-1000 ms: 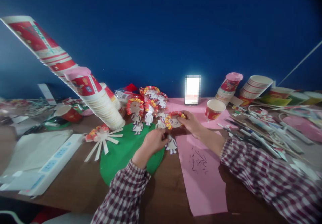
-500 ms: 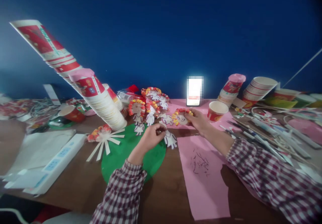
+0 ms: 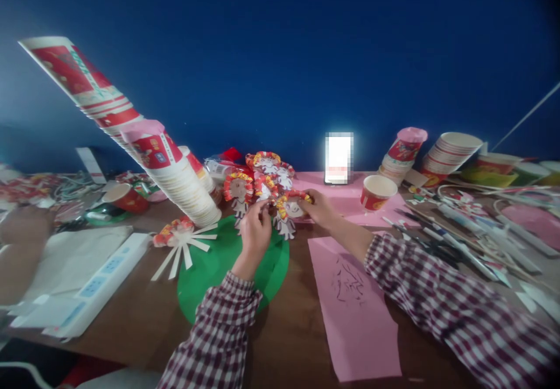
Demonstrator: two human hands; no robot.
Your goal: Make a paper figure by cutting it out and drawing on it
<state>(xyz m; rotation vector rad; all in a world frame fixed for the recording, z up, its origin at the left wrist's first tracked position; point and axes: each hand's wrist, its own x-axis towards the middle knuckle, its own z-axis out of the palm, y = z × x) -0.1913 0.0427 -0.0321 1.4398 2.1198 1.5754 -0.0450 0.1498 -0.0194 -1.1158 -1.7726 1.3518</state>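
Observation:
My right hand (image 3: 318, 208) pinches the right edge of a paper figure with a red-and-yellow ruffled ring (image 3: 292, 207), low over the desk. Close to its left side is my left hand (image 3: 257, 225), fingers pressed together; what they hold, if anything, is hidden. More ringed figures (image 3: 238, 189) lie just behind and left of my hands. A green paper disc (image 3: 231, 281) is beneath my left wrist. On its left edge rests a cut cup with splayed white strips (image 3: 186, 246).
A tall leaning cup stack (image 3: 175, 185) stands left. Behind are a lit phone (image 3: 338, 158) and a single cup (image 3: 378, 192). Marked pink paper (image 3: 354, 319) lies front right, pens (image 3: 455, 243) farther right. Another person's hand (image 3: 28, 225) is at far left.
My right hand has moved left with the ringed figure, towards my left hand. My left hand has shifted slightly up and right. The other person's hand has come farther into view.

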